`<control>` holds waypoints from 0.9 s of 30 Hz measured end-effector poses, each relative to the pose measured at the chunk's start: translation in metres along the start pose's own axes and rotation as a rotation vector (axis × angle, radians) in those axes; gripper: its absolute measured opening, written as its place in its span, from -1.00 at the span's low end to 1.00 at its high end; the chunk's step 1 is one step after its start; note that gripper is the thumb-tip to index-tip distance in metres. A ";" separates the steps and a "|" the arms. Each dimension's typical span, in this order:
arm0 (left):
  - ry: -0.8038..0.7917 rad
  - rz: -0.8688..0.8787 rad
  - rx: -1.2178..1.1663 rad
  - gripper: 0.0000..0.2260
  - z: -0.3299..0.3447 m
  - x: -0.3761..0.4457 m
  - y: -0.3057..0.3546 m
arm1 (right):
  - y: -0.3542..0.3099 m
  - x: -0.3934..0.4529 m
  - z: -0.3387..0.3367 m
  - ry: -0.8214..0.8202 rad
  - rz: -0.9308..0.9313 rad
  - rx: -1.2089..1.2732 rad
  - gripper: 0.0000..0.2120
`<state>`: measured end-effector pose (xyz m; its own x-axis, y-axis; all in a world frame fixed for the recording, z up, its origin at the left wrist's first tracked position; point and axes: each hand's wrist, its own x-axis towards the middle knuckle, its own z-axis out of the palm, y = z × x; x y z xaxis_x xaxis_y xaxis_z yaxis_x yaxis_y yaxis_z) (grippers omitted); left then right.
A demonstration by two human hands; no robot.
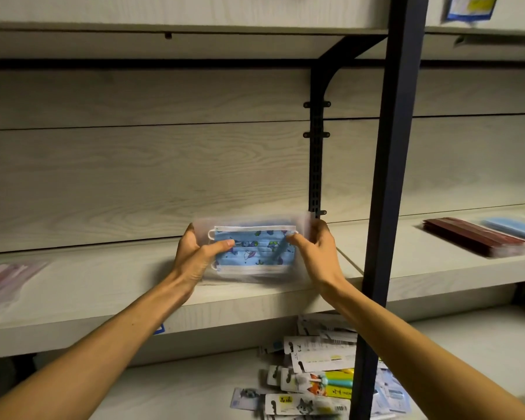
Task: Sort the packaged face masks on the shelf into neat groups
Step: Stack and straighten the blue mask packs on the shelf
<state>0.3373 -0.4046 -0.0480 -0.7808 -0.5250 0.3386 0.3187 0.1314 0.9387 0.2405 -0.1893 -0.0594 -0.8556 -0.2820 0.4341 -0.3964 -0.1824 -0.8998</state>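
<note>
Head view: left hand (194, 256) and right hand (311, 248) each pinch one end of clear packet of blue cartoon masks (250, 250), both grips closed on it, held just above shelf (103, 298). Dark red packs (473, 236) stacked on shelf at right, light blue packs (515, 227) beside them. Lower shelf (179, 389) carries jumbled carded packages (315, 374).

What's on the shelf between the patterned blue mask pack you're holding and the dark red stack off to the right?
Head view: only bare shelf board and the dark upright post crossing in front of it lie between the blue mask pack and the dark red stack.
</note>
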 end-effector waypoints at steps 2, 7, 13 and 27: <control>-0.010 -0.022 -0.007 -0.60 0.001 -0.004 0.003 | -0.001 0.001 0.000 -0.013 0.011 0.029 -0.75; -0.071 -0.086 -0.075 -0.42 0.003 -0.011 0.013 | -0.006 0.003 -0.001 -0.134 0.084 -0.042 -0.78; -0.039 -0.040 0.088 -0.72 0.001 -0.016 0.024 | -0.033 -0.007 0.000 -0.076 -0.022 -0.024 -0.73; -0.161 0.395 0.137 -0.64 0.067 -0.059 0.062 | -0.075 -0.064 -0.102 -0.047 -0.069 -0.083 -0.81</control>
<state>0.3674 -0.3088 -0.0054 -0.6906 -0.2766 0.6682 0.5435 0.4110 0.7319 0.2912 -0.0613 -0.0246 -0.8096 -0.3152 0.4952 -0.4820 -0.1245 -0.8673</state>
